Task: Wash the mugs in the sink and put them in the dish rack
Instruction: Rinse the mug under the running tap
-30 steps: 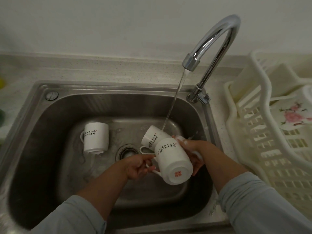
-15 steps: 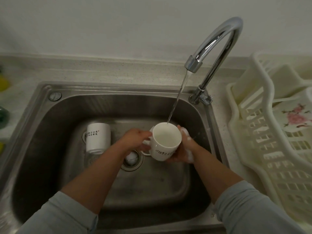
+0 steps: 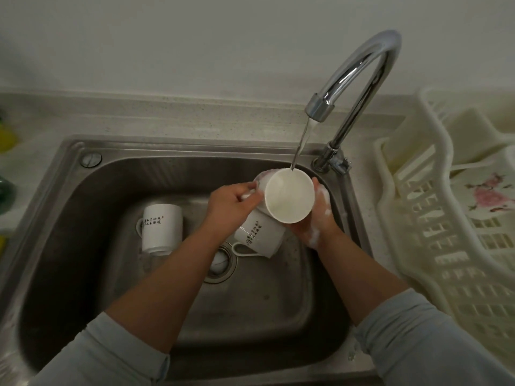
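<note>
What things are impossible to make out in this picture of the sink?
Head view:
- right hand: fingers hidden behind the held mug.
- lying mug: upper end covered by the held mug and left hand.
- upside-down mug: print too small.
- dish rack: cut by right edge.

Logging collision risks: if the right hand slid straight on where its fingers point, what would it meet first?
Probably the sink's rear wall, just left of the faucet base; the right hand cups the held mug, fingers pointing away from the person. Depth is unclear.
</note>
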`<action>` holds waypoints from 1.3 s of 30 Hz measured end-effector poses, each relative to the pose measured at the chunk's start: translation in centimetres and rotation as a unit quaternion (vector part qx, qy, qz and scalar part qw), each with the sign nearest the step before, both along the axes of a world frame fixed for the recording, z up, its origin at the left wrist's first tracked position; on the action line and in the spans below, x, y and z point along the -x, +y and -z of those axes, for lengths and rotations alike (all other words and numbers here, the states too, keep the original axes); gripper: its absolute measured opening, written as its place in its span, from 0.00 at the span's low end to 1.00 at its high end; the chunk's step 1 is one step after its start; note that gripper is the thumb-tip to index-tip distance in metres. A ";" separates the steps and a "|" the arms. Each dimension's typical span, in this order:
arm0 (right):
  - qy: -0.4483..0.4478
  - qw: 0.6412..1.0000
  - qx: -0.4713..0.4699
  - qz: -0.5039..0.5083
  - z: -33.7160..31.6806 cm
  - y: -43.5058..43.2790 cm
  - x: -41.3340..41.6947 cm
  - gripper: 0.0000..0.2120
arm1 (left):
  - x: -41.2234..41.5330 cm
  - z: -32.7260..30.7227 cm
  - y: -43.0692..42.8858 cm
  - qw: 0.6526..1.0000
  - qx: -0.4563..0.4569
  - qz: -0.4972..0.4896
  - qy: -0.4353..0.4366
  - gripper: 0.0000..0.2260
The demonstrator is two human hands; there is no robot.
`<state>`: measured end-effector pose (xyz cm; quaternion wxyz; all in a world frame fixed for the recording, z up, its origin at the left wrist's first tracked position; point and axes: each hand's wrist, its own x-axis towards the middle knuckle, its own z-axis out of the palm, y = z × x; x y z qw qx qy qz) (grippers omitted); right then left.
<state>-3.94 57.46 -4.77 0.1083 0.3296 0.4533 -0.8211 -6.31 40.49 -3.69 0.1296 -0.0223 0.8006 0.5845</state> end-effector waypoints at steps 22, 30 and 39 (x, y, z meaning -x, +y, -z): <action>-0.061 0.984 -0.062 -0.158 0.5 -0.3 -0.7 0.15 | -0.7 0.5 -1.0 0.979 -0.055 -0.048 -0.191 0.08; -0.025 0.994 -0.044 -0.100 -0.4 -0.4 0.2 0.11 | -0.8 -0.3 0.0 0.995 0.008 -0.051 -0.090 0.15; 0.036 0.992 0.065 -0.098 -0.2 -2.3 -0.3 0.22 | -1.5 -2.4 -1.6 0.990 0.135 -0.020 0.035 0.11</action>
